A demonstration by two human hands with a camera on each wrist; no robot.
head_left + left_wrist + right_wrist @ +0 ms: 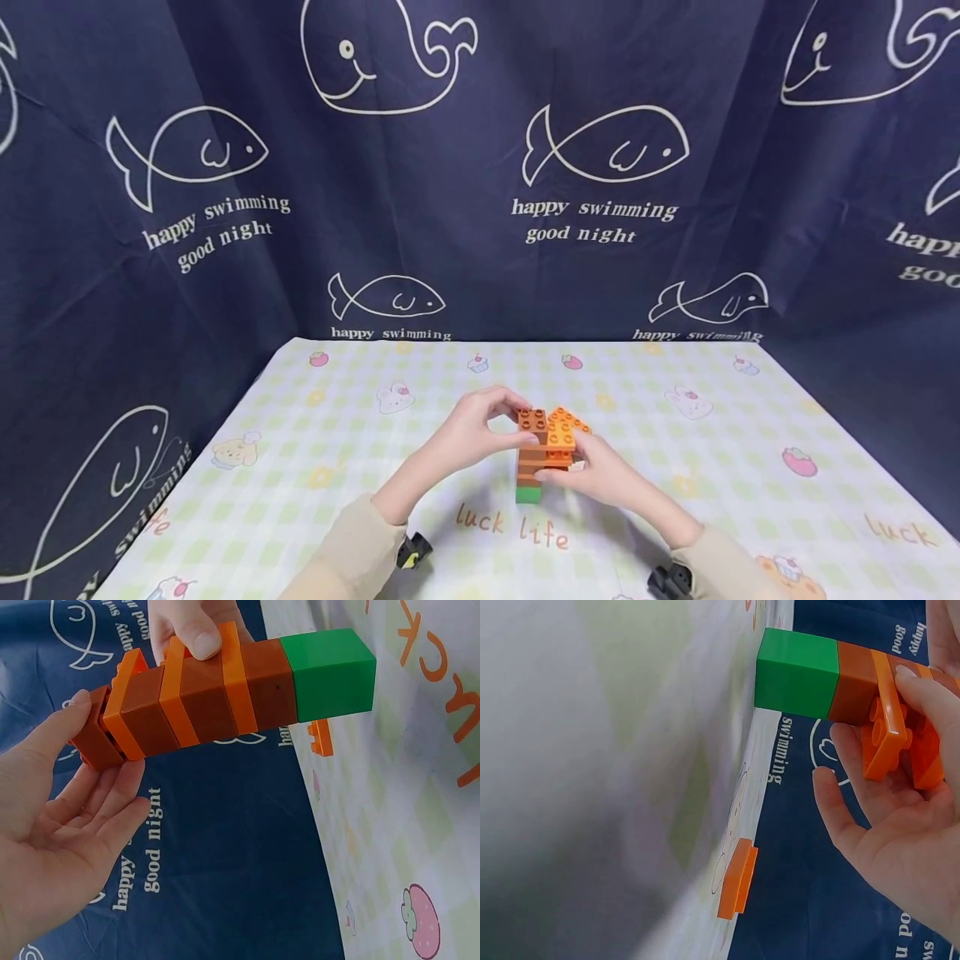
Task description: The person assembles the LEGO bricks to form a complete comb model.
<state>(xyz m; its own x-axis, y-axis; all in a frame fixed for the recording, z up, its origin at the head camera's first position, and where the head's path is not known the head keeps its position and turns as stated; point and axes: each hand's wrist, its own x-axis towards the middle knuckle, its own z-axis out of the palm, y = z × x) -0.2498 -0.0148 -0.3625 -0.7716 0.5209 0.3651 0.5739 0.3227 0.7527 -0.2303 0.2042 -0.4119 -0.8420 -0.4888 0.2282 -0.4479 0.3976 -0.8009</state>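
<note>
A tower of toy building bricks stands on the table, with a green brick [528, 495] at its foot. Above it, brown bricks [204, 699] alternate with thin orange bricks [889, 705] that stick out to the right. My left hand [467, 432] pinches the top brown brick [533, 422] between thumb and fingers. Lower down, my right hand [603, 472] holds the tower from the right side. In the right wrist view its thumb lies on the stack and its fingers [836, 814] reach behind it.
A loose orange brick [738, 879] lies on the tabletop near the tower. The table wears a pale checked cloth [360, 467] with printed cartoons. Dark blue curtains [480, 183] with fish drawings hang behind and at both sides.
</note>
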